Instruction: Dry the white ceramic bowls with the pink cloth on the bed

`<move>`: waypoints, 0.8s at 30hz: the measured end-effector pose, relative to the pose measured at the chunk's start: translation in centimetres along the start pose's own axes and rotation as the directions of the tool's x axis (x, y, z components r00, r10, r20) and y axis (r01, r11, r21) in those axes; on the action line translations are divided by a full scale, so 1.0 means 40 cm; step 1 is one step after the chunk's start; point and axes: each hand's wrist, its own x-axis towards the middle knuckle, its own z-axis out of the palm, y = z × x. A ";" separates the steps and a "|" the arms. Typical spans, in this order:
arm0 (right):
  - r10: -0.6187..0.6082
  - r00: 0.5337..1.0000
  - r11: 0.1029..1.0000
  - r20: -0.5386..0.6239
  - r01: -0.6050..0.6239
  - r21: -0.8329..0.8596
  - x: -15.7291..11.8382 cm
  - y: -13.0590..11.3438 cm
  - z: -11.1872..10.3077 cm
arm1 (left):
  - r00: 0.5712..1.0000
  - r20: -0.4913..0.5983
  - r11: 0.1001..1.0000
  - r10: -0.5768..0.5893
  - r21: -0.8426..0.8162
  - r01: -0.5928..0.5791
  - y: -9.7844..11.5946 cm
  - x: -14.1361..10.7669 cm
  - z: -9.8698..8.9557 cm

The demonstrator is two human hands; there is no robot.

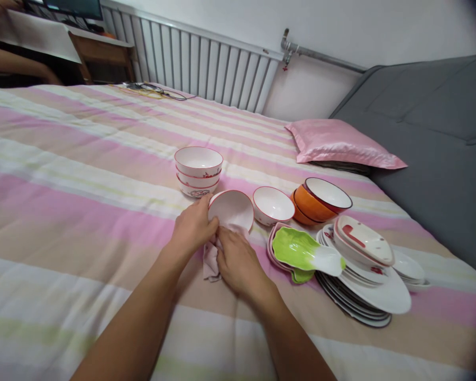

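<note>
White bowl [233,207] tilted, gripped by left hand [194,223]; right hand [240,259] holding cloth [211,265] against it, hands angled inward.

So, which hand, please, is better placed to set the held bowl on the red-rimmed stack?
The left hand, probably: it grips the bowl and is nearer the red-rimmed stack; the right hand holds a cloth.
</note>
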 end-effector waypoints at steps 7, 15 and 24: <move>0.001 1.000 1.000 0.007 -0.001 -0.024 -0.001 0.003 0.006 | 0.938 0.229 0.947 -0.261 0.251 0.202 0.009 -0.009 -0.030; -0.011 1.000 1.000 -0.008 0.011 -0.019 -0.002 0.009 0.009 | 0.931 0.297 0.964 -0.211 0.222 0.147 0.011 -0.014 -0.030; -0.008 1.000 1.000 -0.015 0.008 -0.027 0.001 0.003 0.004 | 0.964 0.161 0.941 -0.210 0.300 0.155 0.014 -0.009 -0.019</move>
